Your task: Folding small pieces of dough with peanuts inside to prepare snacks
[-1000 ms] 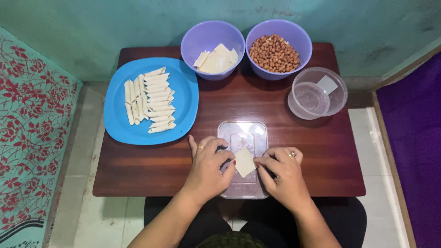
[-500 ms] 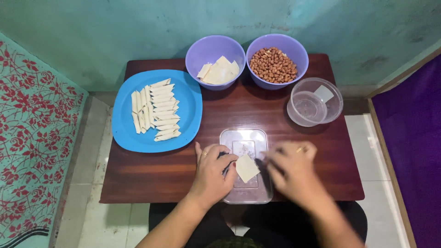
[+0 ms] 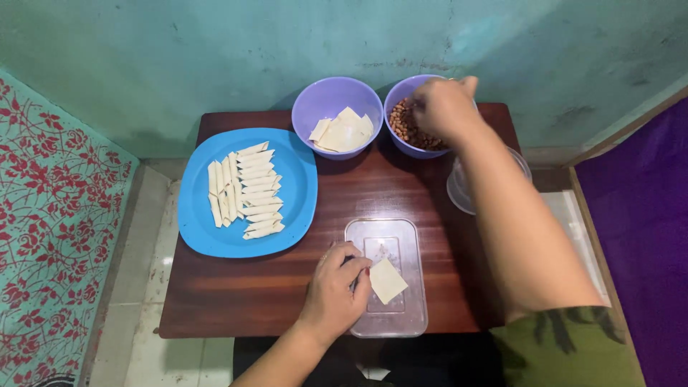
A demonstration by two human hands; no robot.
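Now, from the head view, we pinch the pale dough square (image 3: 388,280) with our left hand (image 3: 337,290) on the clear lid (image 3: 387,247) at the worktop's (image 3: 244,294) front edge. Our right hand (image 3: 444,107) curls over the peanut bowl (image 3: 401,118); its grip we cannot tell.

Wooden table (image 3: 215,301): plate (image 3: 197,229), bowls, containers.

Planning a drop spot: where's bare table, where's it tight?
Free: wood between the blue plate and clear lid, and the front-left strip before left hand. Crowded: the back edge, both purple bowls side by side, right hand over the peanuts.
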